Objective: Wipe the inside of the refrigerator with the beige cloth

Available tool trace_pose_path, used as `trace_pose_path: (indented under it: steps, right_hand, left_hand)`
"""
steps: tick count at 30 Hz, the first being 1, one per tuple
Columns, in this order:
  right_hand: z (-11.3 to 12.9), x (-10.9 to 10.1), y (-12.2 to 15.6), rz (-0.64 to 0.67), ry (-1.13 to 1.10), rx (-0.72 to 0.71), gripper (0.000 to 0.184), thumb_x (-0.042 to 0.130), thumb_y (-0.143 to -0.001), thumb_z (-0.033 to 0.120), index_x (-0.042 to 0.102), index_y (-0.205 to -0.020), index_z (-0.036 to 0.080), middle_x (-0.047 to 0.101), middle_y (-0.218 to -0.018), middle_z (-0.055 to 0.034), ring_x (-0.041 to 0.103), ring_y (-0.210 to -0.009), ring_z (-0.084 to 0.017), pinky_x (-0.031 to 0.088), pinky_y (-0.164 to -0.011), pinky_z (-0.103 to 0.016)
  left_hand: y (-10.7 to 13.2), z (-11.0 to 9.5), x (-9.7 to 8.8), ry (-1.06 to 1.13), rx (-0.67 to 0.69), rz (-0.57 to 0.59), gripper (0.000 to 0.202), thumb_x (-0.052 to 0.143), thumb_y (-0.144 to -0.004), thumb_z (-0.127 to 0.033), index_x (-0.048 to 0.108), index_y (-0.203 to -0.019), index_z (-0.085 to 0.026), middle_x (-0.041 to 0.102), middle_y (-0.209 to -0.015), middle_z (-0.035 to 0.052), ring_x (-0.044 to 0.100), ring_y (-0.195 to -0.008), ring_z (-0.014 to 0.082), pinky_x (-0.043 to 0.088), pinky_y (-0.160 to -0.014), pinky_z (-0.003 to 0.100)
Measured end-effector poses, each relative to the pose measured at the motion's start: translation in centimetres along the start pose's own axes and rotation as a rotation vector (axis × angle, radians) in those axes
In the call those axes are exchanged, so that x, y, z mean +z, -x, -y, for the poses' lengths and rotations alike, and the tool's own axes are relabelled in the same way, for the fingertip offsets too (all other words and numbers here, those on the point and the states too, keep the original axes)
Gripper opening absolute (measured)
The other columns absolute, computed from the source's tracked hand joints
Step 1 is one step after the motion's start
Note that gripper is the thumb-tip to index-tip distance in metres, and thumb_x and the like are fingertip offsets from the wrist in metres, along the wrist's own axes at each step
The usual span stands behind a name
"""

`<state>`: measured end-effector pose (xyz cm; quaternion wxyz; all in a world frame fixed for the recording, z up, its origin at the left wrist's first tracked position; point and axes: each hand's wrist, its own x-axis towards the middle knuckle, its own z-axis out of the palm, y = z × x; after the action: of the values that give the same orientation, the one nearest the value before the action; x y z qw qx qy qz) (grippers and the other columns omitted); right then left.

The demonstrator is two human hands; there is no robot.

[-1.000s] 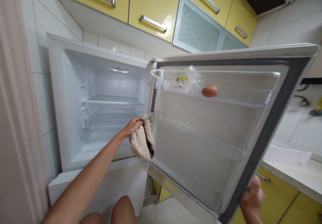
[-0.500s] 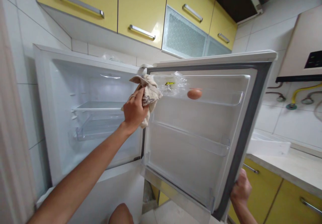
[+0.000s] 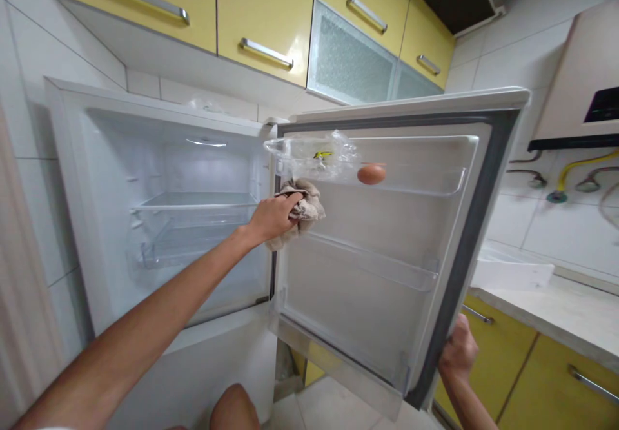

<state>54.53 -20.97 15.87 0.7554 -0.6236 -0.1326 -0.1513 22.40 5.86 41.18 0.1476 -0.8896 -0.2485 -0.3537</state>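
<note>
The left grip (image 3: 275, 217) is closed around a crumpled beige cloth (image 3: 309, 205), pinching it between thumb and fingers so that folds stick out to the right and hang below. The cloth is at the hinge side of the open refrigerator door (image 3: 367, 220), just below the top door shelf (image 3: 420, 183); whether it touches the door there, I cannot tell. The right grip (image 3: 458, 349) is curled on the door's right edge, low down, its fingertips partly hidden.

On the top door shelf, a clear plastic bag (image 3: 341, 151) with a yellow-green mark lies to the left, and a brown egg (image 3: 371, 174) sits just to its right. A clear middle shelf (image 3: 372, 261) crosses the door farther down.

To the left, the refrigerator compartment (image 3: 109, 243) stands open, with a glass shelf (image 3: 196, 200) above a clear drawer (image 3: 184, 246). Yellow cabinets (image 3: 265, 11) hang on the far side above. At right, beyond the door, a white tray (image 3: 515, 274) rests on the tabletop (image 3: 580, 317). A bent knee (image 3: 235, 410) shows at the near edge.
</note>
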Motion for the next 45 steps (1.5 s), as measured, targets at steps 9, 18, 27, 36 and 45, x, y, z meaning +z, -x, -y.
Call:
trace_pose_path:
  steps: [9, 18, 27, 36, 45]
  right_hand:
    - [0.5, -0.4, 0.9, -0.006, -0.023, -0.022, 0.069, 0.046, -0.071, 0.092, 0.042, -0.064, 0.023, 0.036, -0.060, 0.0061, 0.032, -0.058, -0.011, 0.030, -0.056, -0.030]
    - [0.2, 0.5, 0.0, -0.023, -0.048, 0.001, 0.068, 0.047, -0.069, 0.090, 0.043, -0.067, 0.023, 0.035, -0.063, 0.0063, 0.030, -0.061, -0.011, 0.030, -0.058, -0.030]
    - [0.0, 0.4, -0.3, -0.014, 0.017, -0.046, 0.073, 0.041, -0.068, 0.095, 0.048, -0.070, 0.022, 0.040, -0.063, 0.0048, 0.034, -0.063, -0.013, 0.032, -0.059, -0.030]
    - [-0.4, 0.6, -0.6, -0.020, 0.025, -0.044, 0.072, 0.039, -0.071, 0.094, 0.047, -0.069, 0.022, 0.040, -0.063, 0.0050, 0.035, -0.063, -0.013, 0.034, -0.062, -0.029]
    - [-0.5, 0.7, -0.6, 0.008, -0.046, -0.029, 0.069, 0.045, -0.071, 0.091, 0.045, -0.069, 0.022, 0.039, -0.064, 0.0062, 0.035, -0.063, -0.012, 0.034, -0.062, -0.028]
  left_hand:
    - [-3.1, 0.2, 1.3, 0.275, 0.073, 0.352, 0.034, 0.056, -0.075, -0.025, 0.075, -0.104, -0.024, 0.077, -0.103, 0.0066, 0.069, -0.091, 0.0269, 0.050, -0.080, 0.031]
    - [-4.9, -4.9, 1.1, 0.380, 0.217, 0.599, 0.031, 0.054, -0.069, -0.024, 0.075, -0.092, -0.023, 0.076, -0.088, 0.0056, 0.062, -0.074, 0.0208, 0.043, -0.066, 0.029]
    - [-4.8, -12.4, 0.1, 0.604, 0.424, 0.591, 0.033, 0.052, -0.076, -0.019, 0.073, -0.102, -0.021, 0.077, -0.103, 0.0056, 0.067, -0.087, 0.0210, 0.046, -0.072, 0.030]
    - [-6.0, -18.6, 0.8, 0.511, 0.404, 0.560, 0.030, 0.057, -0.078, -0.023, 0.071, -0.105, -0.018, 0.075, -0.112, 0.0170, 0.069, -0.101, 0.0333, 0.051, -0.083, 0.041]
    - [-8.0, -18.4, 3.4, 0.825, -0.041, 0.465, 0.021, 0.055, -0.078, -0.023, 0.071, -0.088, -0.013, 0.076, -0.099, 0.0159, 0.071, -0.092, 0.0268, 0.055, -0.082, 0.034]
